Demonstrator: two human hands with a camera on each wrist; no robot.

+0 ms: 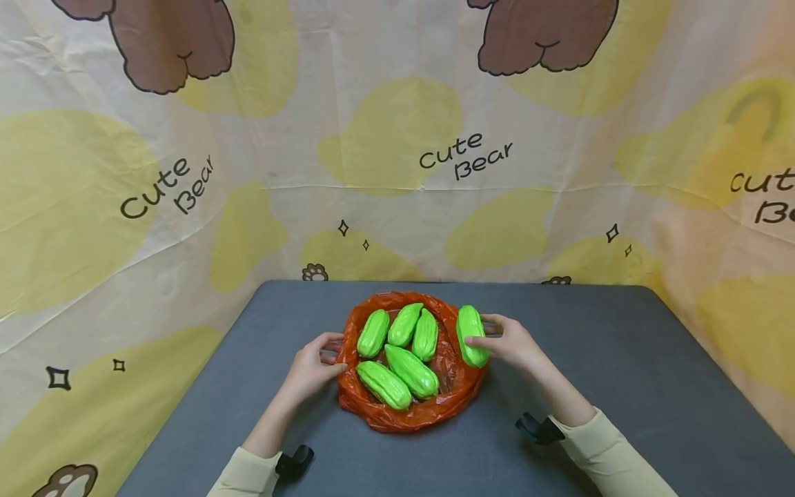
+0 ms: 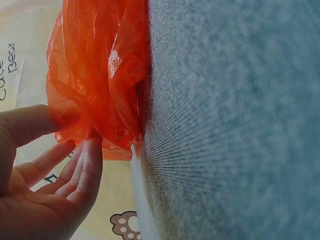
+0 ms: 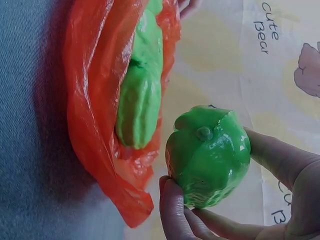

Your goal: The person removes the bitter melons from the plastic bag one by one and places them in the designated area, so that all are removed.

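Observation:
A red plastic bag [image 1: 413, 419] stands on the table with its mouth spread wide and its rim rolled down. Several green ribbed gourds [image 1: 406, 371] lie inside it, and one gourd [image 3: 139, 107] shows through the mouth in the right wrist view. My left hand [image 1: 310, 366] pinches the bag's left edge between thumb and fingers; the thin red film [image 2: 100, 75] bunches there. Over the bag's right rim, my right hand [image 1: 511, 342] holds another green gourd [image 3: 207, 160] between thumb and fingers. That gourd is apart from the bag in the right wrist view.
The grey tabletop [image 1: 596, 386] extends around the bag. Behind it hangs a cream and yellow cloth [image 1: 385, 138] with bear prints and lettering. Dark straps [image 1: 539, 429] sit at both wrists near the light sleeves.

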